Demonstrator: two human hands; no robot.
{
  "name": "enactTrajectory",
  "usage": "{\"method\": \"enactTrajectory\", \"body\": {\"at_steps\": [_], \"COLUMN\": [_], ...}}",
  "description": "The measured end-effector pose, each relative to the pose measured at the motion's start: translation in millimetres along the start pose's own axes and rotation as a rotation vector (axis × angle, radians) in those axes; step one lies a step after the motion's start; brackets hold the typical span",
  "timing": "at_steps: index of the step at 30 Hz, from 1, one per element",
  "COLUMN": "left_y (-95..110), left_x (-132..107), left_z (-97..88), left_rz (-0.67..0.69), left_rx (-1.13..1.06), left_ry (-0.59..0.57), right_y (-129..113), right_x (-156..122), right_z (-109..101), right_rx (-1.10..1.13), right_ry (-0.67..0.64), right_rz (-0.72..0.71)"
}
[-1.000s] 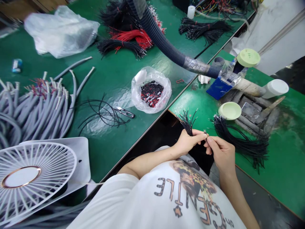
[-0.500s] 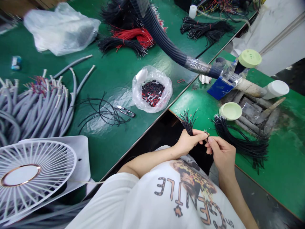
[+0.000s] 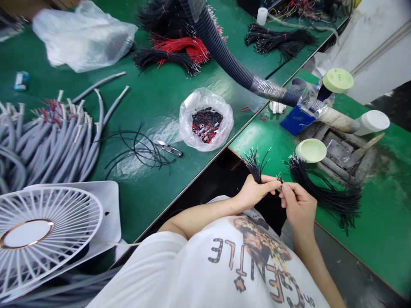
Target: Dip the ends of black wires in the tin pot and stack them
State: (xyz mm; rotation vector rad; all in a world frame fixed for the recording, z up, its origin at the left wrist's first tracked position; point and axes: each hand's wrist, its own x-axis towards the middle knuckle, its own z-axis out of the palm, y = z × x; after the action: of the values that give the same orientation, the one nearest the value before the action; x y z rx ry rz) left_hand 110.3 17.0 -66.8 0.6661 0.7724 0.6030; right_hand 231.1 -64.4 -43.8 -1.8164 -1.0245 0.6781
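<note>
My left hand (image 3: 256, 192) is closed round a bunch of black wires (image 3: 255, 166), whose pale stripped ends fan out above the fist. Its thumb and forefinger reach toward my right hand (image 3: 298, 205). Between the fingertips of both hands are a few black wire ends (image 3: 279, 179) with light tips. My right hand pinches these ends; its palm is turned away and hides most of the grip. On the green table just right of the hands lies a larger bundle of black wires (image 3: 324, 184).
Beyond the table gap sit a bag of small red and black pieces (image 3: 205, 143), thread snips (image 3: 171, 149) and loose black wire (image 3: 138, 147). Grey cables (image 3: 54, 149) and a white fan (image 3: 77, 205) stand left. A ribbed hose (image 3: 231, 64) hangs across to the right, near green lids (image 3: 311, 150).
The hands stay together in almost the same place. My right fingertips have shifted slightly at the pinched wire ends, and the whole view has moved a little.
</note>
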Motion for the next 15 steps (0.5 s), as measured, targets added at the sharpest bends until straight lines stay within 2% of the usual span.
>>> {"method": "enactTrajectory", "body": {"at_steps": [15], "left_y": [4.0], "left_x": [-0.7], "left_z": [5.9], "left_rz": [0.046], "left_rx": [-0.014], "left_ry": [0.087], "right_y": [2.6], "right_x": [-0.3], "right_z": [-0.3], "right_rx": [-0.074], "right_ry": [0.029], "right_rz": [-0.034]}}
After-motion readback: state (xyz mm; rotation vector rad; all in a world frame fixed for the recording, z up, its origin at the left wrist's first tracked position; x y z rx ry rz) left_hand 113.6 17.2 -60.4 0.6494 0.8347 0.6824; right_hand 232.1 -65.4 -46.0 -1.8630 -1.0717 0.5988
